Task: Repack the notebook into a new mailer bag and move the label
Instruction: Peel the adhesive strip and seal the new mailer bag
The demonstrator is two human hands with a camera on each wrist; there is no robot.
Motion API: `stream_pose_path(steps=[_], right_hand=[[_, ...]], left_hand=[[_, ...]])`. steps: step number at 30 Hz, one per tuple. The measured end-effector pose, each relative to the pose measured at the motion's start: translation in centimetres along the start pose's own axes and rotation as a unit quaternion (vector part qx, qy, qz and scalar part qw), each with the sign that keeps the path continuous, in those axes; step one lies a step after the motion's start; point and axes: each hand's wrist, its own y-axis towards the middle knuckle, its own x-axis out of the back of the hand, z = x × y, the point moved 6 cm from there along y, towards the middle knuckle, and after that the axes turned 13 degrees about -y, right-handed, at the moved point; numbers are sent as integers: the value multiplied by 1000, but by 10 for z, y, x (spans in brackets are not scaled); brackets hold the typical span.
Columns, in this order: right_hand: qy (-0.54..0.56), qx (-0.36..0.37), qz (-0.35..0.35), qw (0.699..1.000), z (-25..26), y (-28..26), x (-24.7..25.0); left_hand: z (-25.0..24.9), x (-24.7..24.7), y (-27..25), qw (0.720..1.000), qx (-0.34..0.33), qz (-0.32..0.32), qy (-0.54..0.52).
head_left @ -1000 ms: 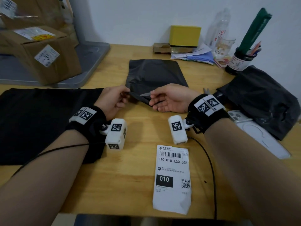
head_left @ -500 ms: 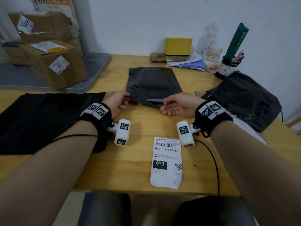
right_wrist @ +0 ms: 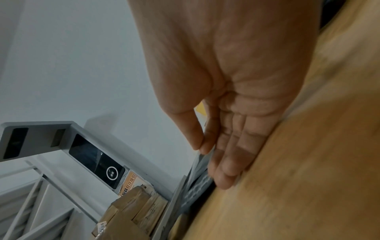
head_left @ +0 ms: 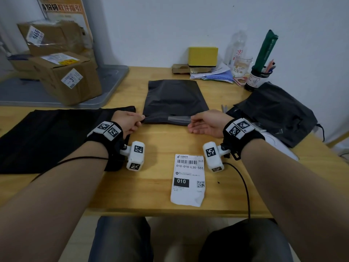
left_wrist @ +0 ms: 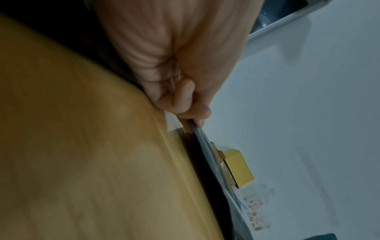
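A dark grey mailer bag (head_left: 174, 99) lies flat at the table's middle, its near flap towards me. A pale grey strip (head_left: 179, 118) runs along that flap. My left hand (head_left: 140, 119) pinches the bag's near left corner; the left wrist view shows the left hand (left_wrist: 193, 123) gripping the thin edge (left_wrist: 205, 142). My right hand (head_left: 191, 122) pinches the strip's right end; in the right wrist view the right hand (right_wrist: 203, 146) holds it between thumb and forefinger, the other fingers straight. The white shipping label (head_left: 188, 179) lies loose near the front edge. No notebook is in sight.
A flat black cloth (head_left: 47, 138) covers the table's left. A crumpled black bag (head_left: 273, 114) lies at the right, over a white object. Cardboard boxes (head_left: 69, 80) stand on a grey tray at back left. A yellow box (head_left: 203, 55), papers, a bottle and a pen cup (head_left: 258, 78) line the wall.
My right hand has slid rightwards along the bag's near flap, with more of the grey strip now showing. The left hand keeps its pinch on the corner. My head has pulled back.
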Motion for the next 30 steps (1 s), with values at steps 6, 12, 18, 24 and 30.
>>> stream_pose_path(steps=[6, 12, 18, 24, 30], right_hand=[[5, -20, -16, 1000, -10, -13, 15], [23, -31, -42, 998, -21, -25, 32], [46, -29, -70, 996, -24, -37, 40], [31, 2, -136, 990, -27, -50, 62], [54, 15, -217, 975, -33, -60, 88]], left_hand=[[2, 2, 2, 1000, 0, -2, -4], [2, 4, 3, 1000, -4, -7, 3], [1, 3, 1, 1000, -3, -16, 4], [2, 3, 3, 999, -11, -23, 19], [3, 4, 4, 999, -8, -21, 23]])
